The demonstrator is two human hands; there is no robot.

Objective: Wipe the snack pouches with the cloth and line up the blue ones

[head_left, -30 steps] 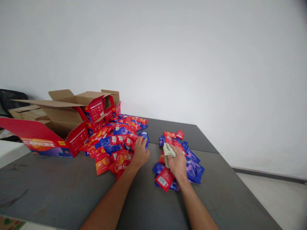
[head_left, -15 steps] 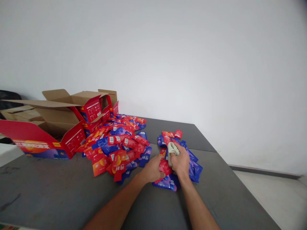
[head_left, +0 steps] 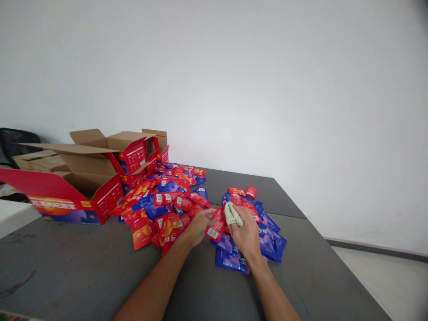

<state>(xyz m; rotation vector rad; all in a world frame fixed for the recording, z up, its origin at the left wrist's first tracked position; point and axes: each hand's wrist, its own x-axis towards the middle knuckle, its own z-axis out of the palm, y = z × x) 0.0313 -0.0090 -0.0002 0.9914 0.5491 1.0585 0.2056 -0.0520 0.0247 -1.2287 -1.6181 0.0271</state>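
Left hand (head_left: 199,226) pinching red pouch (head_left: 216,225) — right hand (head_left: 245,229) closed round pale cloth (head_left: 233,215) — blue pouches (head_left: 232,261) just beside.

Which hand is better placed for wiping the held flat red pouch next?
Probably the right hand: it holds the pale folded cloth close beside the red pouch, which the left hand holds.

The right hand (head_left: 246,229) hides part of the pale cloth (head_left: 232,214), and the fine print on the red packet (head_left: 216,226) in the left hand (head_left: 199,228) is too small to read. The view's left edge cuts off the nearest box (head_left: 62,206) and the black chair (head_left: 18,139); both forearms (head_left: 272,290) run out below.
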